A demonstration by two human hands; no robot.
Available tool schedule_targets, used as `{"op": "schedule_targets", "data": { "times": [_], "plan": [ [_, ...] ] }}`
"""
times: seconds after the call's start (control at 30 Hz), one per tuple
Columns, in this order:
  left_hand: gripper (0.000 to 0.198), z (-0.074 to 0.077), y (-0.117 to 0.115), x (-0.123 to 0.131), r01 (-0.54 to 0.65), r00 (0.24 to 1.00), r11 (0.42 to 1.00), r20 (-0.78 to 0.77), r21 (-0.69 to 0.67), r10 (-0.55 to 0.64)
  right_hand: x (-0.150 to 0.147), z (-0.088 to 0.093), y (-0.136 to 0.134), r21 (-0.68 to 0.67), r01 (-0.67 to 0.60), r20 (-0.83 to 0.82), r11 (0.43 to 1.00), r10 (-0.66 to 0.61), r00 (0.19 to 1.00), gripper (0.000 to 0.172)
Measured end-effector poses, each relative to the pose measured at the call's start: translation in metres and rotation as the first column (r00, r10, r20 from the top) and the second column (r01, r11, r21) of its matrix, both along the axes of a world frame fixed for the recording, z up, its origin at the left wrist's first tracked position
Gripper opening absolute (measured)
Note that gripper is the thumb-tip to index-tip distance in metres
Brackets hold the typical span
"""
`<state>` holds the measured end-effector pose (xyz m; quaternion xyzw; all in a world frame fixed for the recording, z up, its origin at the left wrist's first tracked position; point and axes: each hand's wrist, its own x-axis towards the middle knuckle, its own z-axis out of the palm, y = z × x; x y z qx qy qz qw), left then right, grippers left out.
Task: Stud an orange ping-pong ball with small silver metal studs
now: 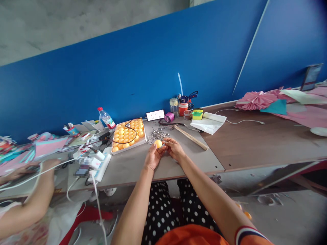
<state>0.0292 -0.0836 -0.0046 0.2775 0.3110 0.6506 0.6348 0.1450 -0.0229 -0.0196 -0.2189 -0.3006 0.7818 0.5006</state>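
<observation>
An orange ping-pong ball (158, 143) sits in the fingers of my left hand (153, 158), above the front part of the table. Close against its right side, my right hand (174, 148) has its fingertips pinched together; whatever they hold is too small to name. Just behind both hands lies a loose pile of small shiny metal pieces (160, 134). To the left stands a shallow white box (146, 134) filled with rows of orange balls (125, 135), a dark cord lying across them. A wooden-handled hammer (192, 138) lies to the right of my hands.
At the back are a lit display (155, 115), a purple object (169, 117), a jar (174, 107) and an orange cup of tools (183, 108). White paper (208, 123) lies right. Left are a bottle (106, 119), a power strip (102, 167) and a co-worker's arm (42, 190).
</observation>
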Motion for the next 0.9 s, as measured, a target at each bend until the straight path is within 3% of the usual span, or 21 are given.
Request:
{"op": "schedule_targets", "data": {
  "times": [0.37,0.57,0.9],
  "plan": [
    [0.032,-0.001,0.0006,0.0005,-0.041,0.999,0.999,0.006,0.019,0.041,-0.008,-0.0001,-0.0049,0.053,0.072,0.151,0.996,-0.079,0.985,0.025],
    [0.031,-0.0019,0.0011,0.0005,-0.048,0.999,0.998,0.013,0.031,0.047,-0.0068,-0.0001,-0.0046,0.02,0.115,0.115,0.993,-0.117,0.987,0.025],
    [0.03,-0.001,0.0015,0.0025,-0.054,0.998,0.998,0.01,0.042,0.054,-0.0019,0.0016,-0.0026,0.022,-0.003,0.041,1.0,0.002,0.999,0.02]
  ]
}}
